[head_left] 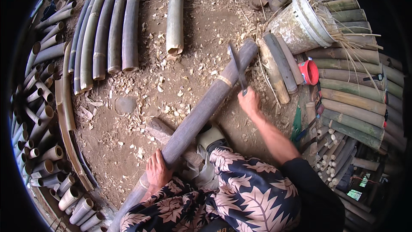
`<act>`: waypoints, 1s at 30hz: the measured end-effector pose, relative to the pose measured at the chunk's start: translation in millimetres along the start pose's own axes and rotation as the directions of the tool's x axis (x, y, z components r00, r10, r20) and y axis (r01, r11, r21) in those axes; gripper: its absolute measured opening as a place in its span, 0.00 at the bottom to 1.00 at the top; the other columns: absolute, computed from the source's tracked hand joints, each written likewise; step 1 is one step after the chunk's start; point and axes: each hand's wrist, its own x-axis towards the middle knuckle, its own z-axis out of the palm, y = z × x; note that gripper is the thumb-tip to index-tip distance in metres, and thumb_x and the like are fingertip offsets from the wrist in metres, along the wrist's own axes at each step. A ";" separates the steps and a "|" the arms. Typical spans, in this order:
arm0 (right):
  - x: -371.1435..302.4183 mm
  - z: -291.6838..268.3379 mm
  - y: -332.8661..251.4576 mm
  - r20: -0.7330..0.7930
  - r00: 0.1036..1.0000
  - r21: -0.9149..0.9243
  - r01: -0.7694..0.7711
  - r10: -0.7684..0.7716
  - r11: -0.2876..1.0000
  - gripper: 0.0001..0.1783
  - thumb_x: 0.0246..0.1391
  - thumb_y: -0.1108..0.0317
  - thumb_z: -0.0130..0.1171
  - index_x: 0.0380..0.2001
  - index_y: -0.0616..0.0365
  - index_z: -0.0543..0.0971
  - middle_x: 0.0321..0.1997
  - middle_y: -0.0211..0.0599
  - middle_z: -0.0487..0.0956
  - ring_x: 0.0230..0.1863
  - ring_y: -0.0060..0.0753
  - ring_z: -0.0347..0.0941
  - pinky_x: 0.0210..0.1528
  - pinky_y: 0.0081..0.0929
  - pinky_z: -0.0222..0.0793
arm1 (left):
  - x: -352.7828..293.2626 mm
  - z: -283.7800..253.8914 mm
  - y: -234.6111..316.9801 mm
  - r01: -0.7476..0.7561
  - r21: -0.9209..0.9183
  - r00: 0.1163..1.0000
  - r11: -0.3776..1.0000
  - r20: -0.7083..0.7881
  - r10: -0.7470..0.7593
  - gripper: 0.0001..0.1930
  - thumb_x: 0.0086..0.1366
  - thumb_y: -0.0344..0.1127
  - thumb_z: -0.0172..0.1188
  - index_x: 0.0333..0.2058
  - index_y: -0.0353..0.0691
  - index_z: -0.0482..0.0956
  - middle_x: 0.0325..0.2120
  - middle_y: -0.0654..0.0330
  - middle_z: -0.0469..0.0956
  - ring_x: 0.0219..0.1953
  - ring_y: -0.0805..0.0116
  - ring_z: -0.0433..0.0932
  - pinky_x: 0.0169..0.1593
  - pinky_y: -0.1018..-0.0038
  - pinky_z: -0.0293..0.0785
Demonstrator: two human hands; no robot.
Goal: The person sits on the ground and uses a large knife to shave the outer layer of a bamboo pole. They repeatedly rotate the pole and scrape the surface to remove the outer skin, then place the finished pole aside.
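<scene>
A thick, dark bamboo pole (201,103) lies slantwise from the lower left to the middle right, crossing a short log (159,131). My left hand (157,171) is closed over the pole's near part, close to my clothing. In my right hand (249,102) is the handle of a long-bladed knife (237,66), fingers wrapped round it. The blade lies across the pole's far part, just beyond a pale node ring; whether it touches the bamboo I cannot tell. Patterned dark cloth covers my lap.
Wood chips (161,88) litter the dirt floor. Several bamboo poles (131,30) lie at the far left, with one separate pole (175,21). Split wood pieces (274,66), a dirty white bucket (296,25) and a red container (309,72) stand right. Stacked bamboo (352,90) lines the right.
</scene>
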 end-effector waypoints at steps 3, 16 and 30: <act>-8.2 -38.6 -26.3 0.200 0.846 -0.148 0.526 -0.495 0.838 0.12 0.53 0.62 0.61 0.30 0.61 0.75 0.24 0.47 0.81 0.23 0.49 0.79 0.22 0.41 0.73 | 4.1 -0.1 -6.9 0.004 0.009 0.999 1.000 -0.038 -0.003 0.50 0.41 0.44 0.76 0.61 0.33 0.60 0.49 0.46 0.72 0.51 0.47 0.73 0.55 0.58 0.69; -3.2 -9.6 -23.4 -0.062 0.985 -0.082 0.156 -0.161 0.984 0.13 0.53 0.62 0.62 0.28 0.60 0.73 0.24 0.47 0.80 0.25 0.43 0.79 0.24 0.40 0.72 | 19.3 -29.0 -4.4 0.048 -0.123 0.973 0.991 0.230 -0.018 0.43 0.42 0.45 0.73 0.57 0.39 0.64 0.43 0.47 0.76 0.45 0.46 0.78 0.47 0.55 0.76; -13.3 -1.1 -7.4 0.251 0.816 -0.172 0.566 -0.520 0.806 0.15 0.50 0.59 0.65 0.32 0.55 0.72 0.25 0.41 0.79 0.23 0.36 0.78 0.18 0.35 0.69 | 39.8 -42.4 -23.4 0.125 -0.274 0.886 0.953 0.464 0.017 0.49 0.38 0.53 0.74 0.58 0.35 0.66 0.43 0.38 0.80 0.46 0.40 0.79 0.52 0.55 0.75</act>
